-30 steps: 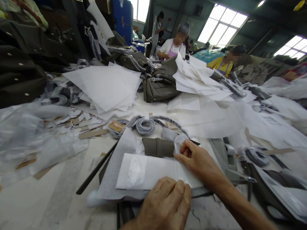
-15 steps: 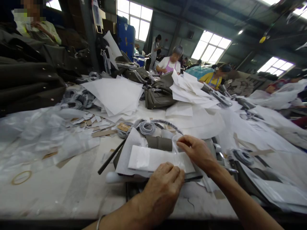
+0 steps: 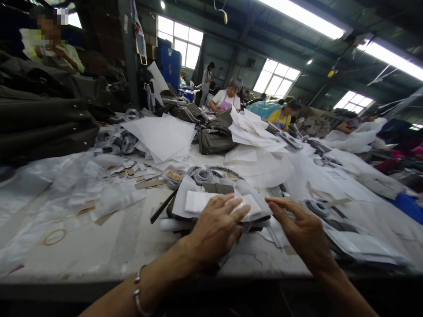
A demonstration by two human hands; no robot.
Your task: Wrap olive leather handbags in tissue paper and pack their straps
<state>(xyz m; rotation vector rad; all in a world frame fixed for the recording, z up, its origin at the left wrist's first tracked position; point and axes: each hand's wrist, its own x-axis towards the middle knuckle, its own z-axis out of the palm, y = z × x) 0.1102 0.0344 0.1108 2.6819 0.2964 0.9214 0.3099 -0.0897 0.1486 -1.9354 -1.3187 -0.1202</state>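
Observation:
In front of me lies an olive-grey leather bag, flat and partly covered by a white wrapping sheet (image 3: pixel 180 198). Its olive leather band (image 3: pixel 218 188) shows at the back. Across it rests a white folded packet (image 3: pixel 194 202) with clear plastic at its right part. My left hand (image 3: pixel 214 224) lies over that packet, fingers spread and touching its front and right part. My right hand (image 3: pixel 300 226) is held just right of the bag, fingers stretched out, with nothing seen in it. A plastic-wrapped coiled strap (image 3: pixel 202 175) sits behind the band.
Left are crumpled clear plastic bags (image 3: pixel 72 185), card tags (image 3: pixel 150 182) and a yellow rubber band (image 3: pixel 54 237). White paper sheets (image 3: pixel 163 136) and another olive bag (image 3: pixel 216 140) lie behind. A packed bag (image 3: pixel 366 244) lies right. Co-workers (image 3: pixel 228 100) are across the table.
My left hand has moved from the packet's front edge onto it, its fingers spreading. My right hand has come off the bag and moved right. The view has tilted up somewhat.

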